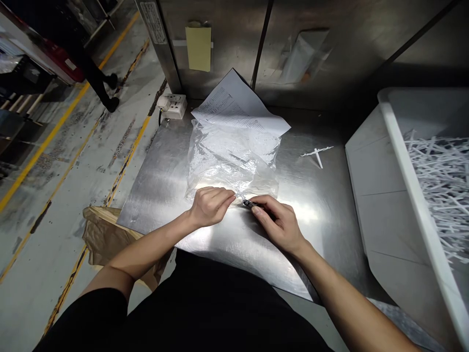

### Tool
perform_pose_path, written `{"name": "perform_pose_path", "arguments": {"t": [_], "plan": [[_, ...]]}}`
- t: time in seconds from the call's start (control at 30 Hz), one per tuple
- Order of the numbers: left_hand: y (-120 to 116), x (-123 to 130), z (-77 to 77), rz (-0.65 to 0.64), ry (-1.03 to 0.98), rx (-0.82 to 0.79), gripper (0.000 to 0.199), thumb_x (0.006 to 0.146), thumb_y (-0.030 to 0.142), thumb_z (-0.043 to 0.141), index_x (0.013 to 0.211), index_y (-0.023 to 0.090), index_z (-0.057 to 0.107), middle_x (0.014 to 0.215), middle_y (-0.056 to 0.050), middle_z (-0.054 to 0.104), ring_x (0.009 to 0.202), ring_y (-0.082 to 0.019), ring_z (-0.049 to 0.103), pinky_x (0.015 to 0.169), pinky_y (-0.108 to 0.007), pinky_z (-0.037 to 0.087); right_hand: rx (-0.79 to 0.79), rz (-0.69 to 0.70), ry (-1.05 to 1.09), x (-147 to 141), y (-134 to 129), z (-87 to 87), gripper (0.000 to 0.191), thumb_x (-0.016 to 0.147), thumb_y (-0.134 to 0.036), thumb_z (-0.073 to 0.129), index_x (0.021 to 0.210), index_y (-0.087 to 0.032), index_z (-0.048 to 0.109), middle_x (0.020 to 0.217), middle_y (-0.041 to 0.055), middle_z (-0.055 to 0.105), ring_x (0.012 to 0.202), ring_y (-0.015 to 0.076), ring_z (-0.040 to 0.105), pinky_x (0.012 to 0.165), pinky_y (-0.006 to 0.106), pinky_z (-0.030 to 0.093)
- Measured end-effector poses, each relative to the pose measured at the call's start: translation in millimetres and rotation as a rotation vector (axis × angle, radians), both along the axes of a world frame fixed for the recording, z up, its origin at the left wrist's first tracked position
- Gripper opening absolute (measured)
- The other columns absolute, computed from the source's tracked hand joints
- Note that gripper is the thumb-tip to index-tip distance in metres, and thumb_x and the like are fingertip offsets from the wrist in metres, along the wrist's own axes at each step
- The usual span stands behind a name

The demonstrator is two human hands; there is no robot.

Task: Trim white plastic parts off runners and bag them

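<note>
My left hand [213, 205] is closed in a pinch on a small white plastic piece [239, 195] above the near edge of a clear plastic bag [234, 161]. Just right of it, my right hand [280, 222] grips a small black hand tool [249, 203], its tip at the white piece. The tool's exact kind is too small to tell. Under the clear film of the bag, many small white bits show. A branched white plastic piece [317, 153] lies apart on the steel table [330, 205], to the right.
A large white bin [399, 195] full of thin white plastic pieces [439, 190] stands at right. Behind the bag lie a printed sheet [234, 105] and a white power socket [176, 106]. A brown bag [106, 234] is at lower left. A person's legs [95, 73] show at upper left.
</note>
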State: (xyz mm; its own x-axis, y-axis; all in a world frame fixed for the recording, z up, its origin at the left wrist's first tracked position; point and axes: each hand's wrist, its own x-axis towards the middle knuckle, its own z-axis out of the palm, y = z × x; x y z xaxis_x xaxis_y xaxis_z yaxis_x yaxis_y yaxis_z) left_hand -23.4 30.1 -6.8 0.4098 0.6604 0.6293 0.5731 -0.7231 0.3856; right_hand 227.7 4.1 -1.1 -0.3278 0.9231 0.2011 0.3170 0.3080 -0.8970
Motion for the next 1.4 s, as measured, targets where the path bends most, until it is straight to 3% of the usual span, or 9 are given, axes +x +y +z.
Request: {"name": "perform_pose_path", "arguments": {"t": [0.2,0.4,0.5,0.83,1.2,1.4], "plan": [[-0.9,-0.3,-1.5,0.015,0.035,0.022,0.018,0.113,0.02,0.06,0.1,0.017,0.073,0.078,-0.002,0.079,0.064,-0.016,0.074,0.062,-0.028,0.054,-0.038,-0.023,0.033,-3.3,0.8,0.9,0.018,0.113,-0.038,0.064,0.117,-0.026,0.077,0.097,0.0024,0.082,0.079,0.0202,0.075,0.074,0.034,0.056],[-0.9,-0.7,-5.3,0.016,0.057,-0.048,0.023,0.115,0.024,0.055,0.102,0.017,0.074,0.078,-0.003,0.079,0.065,-0.016,0.075,0.062,-0.028,0.055,-0.155,-0.057,0.079,-5.1,0.1,-3.7,0.027,0.113,-0.048,0.063,0.116,-0.025,0.077,0.079,0.0014,0.073,0.068,0.02,0.064,0.062,0.034,0.049],[-1.0,-0.7,-5.6,0.0,0.061,-0.053,0.022,0.115,0.022,0.054,0.106,0.017,0.074,0.082,-0.004,0.081,0.068,-0.017,0.077,0.063,-0.028,0.056,-0.174,-0.091,0.132,-3.5,0.7,-7.0,0.029,0.113,-0.05,0.063,0.117,-0.025,0.076,0.08,0.0024,0.072,0.069,0.0203,0.064,0.058,0.033,0.047],[-2.2,2.1,-6.3,-0.129,0.023,0.062,0.013,0.112,0.018,0.062,0.103,0.017,0.072,0.081,-0.002,0.08,0.066,-0.016,0.077,0.059,-0.028,0.054,-0.106,-0.138,0.075,-3.4,2.1,-4.1,0.025,0.112,-0.045,0.065,0.12,-0.024,0.075,0.092,0.0043,0.078,0.078,0.0213,0.073,0.063,0.033,0.052],[-3.7,0.7,-8.5,-0.183,0.107,0.036,0.018,0.112,0.02,0.058,0.103,0.017,0.073,0.081,-0.003,0.081,0.065,-0.016,0.075,0.06,-0.029,0.057,-0.038,-0.127,0.048,-2.8,2.6,-2.6,0.022,0.112,-0.042,0.064,0.12,-0.025,0.075,0.091,0.0031,0.079,0.073,0.0204,0.072,0.069,0.036,0.057],[-4.2,-0.1,-9.3,-0.194,0.138,0.047,0.019,0.111,0.019,0.057,0.098,0.018,0.071,0.079,-0.002,0.078,0.063,-0.015,0.072,0.058,-0.03,0.051,-0.03,-0.105,0.007,-3.7,2.9,-2.0,0.02,0.111,-0.04,0.065,0.119,-0.025,0.075,0.088,0.0022,0.078,0.069,0.0193,0.069,0.067,0.034,0.055]]}}
